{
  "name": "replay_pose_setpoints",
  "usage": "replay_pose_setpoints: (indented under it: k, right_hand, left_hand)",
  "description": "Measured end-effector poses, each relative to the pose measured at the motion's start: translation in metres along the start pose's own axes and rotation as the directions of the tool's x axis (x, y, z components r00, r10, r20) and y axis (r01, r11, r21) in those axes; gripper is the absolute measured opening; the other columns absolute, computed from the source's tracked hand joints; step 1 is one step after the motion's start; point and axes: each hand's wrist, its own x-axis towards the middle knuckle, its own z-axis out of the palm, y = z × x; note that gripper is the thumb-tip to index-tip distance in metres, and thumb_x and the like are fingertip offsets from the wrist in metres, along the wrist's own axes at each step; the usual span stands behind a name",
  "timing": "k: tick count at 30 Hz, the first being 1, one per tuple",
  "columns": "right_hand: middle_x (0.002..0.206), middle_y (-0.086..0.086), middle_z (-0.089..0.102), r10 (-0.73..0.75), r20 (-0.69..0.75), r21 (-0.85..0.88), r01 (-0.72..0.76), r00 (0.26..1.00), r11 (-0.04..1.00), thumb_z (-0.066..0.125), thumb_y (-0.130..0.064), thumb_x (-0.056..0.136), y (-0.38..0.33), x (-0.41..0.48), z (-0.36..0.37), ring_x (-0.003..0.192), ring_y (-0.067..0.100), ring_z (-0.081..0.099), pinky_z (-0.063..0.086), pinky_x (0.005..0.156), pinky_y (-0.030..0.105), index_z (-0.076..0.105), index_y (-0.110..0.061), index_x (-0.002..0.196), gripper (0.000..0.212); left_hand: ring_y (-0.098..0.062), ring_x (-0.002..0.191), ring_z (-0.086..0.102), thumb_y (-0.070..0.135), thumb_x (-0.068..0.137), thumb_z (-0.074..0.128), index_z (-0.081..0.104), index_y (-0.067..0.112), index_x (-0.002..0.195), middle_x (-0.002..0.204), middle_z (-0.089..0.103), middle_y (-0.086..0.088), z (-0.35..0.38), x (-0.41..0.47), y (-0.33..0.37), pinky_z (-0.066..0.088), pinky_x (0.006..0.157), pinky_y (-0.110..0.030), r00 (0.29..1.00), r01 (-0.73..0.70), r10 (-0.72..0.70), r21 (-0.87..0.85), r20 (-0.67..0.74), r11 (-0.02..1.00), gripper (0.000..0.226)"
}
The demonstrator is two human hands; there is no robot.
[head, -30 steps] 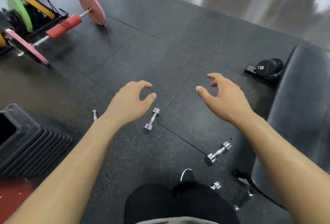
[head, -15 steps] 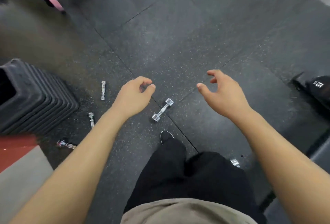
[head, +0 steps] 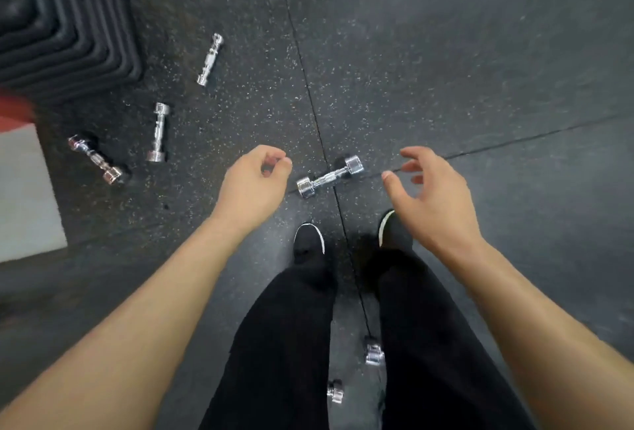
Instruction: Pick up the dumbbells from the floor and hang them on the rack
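A small chrome dumbbell [head: 329,176] lies on the black rubber floor just ahead of my feet, between my two hands. My left hand [head: 252,182] hovers to its left, fingers loosely curled, holding nothing. To the right of the dumbbell is my right hand [head: 434,196], fingers spread, empty. Three more chrome dumbbells lie to the left: a thin one [head: 210,59], a middle one [head: 157,133] and one nearest the mat edge [head: 95,159]. Another dumbbell [head: 355,373] shows between my legs, partly hidden. No rack is in view.
A stack of black ribbed steps [head: 61,25] fills the upper left corner. A red and grey floor patch [head: 24,186] lies at the left edge. My black shoes [head: 308,241] and trouser legs stand at the bottom middle. Floor seams cross near the central dumbbell.
The view has tilted down and moved forward. The central dumbbell now sits between my hands, closer to my feet. Both hands stay empty; the barbell and bench have left the view.
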Motion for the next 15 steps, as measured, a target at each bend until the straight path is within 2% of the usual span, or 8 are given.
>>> replay_pose_setpoints:
  k: [3,8,12,15]
  right_hand:
    - [0.119,0.000,0.070,-0.051,0.014,0.002,0.051,0.999,0.999,0.066,-0.045,0.097,0.041,0.053,0.047,0.110,0.022,0.066,0.054,0.095,0.049,0.059,-0.023,0.137,0.046]
    - [0.122,-0.001,0.067,-0.113,0.049,-0.042,0.115,0.992,0.992,0.063,-0.048,0.098,0.102,0.136,0.121,0.112,0.020,0.064,0.052,0.096,0.042,0.055,-0.025,0.140,0.049]
    - [0.130,0.001,0.062,-0.040,0.119,-0.064,0.048,0.992,0.997,0.062,-0.050,0.098,0.149,0.192,0.187,0.115,0.022,0.061,0.043,0.089,0.032,0.048,-0.027,0.147,0.056]
    - [0.139,0.006,0.057,0.083,0.169,-0.030,-0.079,0.982,0.996,0.061,-0.051,0.098,0.177,0.223,0.233,0.123,0.027,0.058,0.037,0.089,0.031,0.041,-0.028,0.152,0.062]
  left_hand:
    - [-0.013,0.107,0.061,0.034,0.104,0.058,0.068,0.023,0.123,0.110,0.065,0.012,0.058,0.051,-0.034,0.038,0.090,-0.025,0.998,0.038,-0.040,-0.044,-0.046,0.998,0.024]
    - [-0.012,0.108,0.059,0.037,0.104,0.056,0.064,0.026,0.130,0.116,0.063,0.013,0.143,0.130,-0.088,0.042,0.089,-0.029,0.983,0.114,-0.132,-0.140,-0.130,0.984,0.029]
    - [-0.016,0.109,0.060,0.040,0.104,0.056,0.059,0.027,0.134,0.121,0.062,0.010,0.198,0.185,-0.135,0.044,0.089,-0.032,0.962,0.212,-0.238,-0.183,-0.132,0.960,0.033]
    - [-0.021,0.112,0.060,0.044,0.101,0.059,0.052,0.024,0.143,0.131,0.062,0.001,0.233,0.214,-0.169,0.048,0.094,-0.035,0.935,0.321,-0.340,-0.164,-0.105,0.933,0.047]
